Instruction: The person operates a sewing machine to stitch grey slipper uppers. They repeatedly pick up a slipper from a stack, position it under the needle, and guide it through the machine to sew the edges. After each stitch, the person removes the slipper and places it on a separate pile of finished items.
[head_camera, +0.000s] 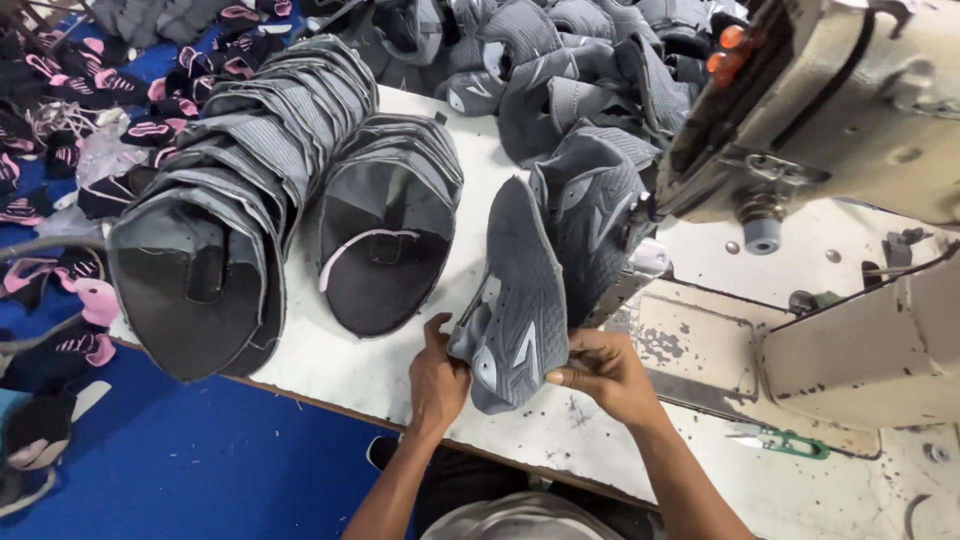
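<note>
Both my hands grip a grey knitted shoe upper (520, 300) with white markings, held upright over the white table (330, 370). My left hand (437, 378) pinches its lower left edge. On the lower right edge, my right hand (605, 372) closes thumb and fingers. The upper's far end reaches toward the needle area of a cream sewing machine (840, 110). A second grey upper (590, 210) lies just behind it, against the machine.
Two nested stacks of grey uppers, a large one (220, 220) and a smaller one (390, 225), lie on the table's left. More grey uppers (560, 60) pile at the back. Black and pink pieces (60, 120) cover a blue surface at left. Green thread snips (790, 443) rest at right.
</note>
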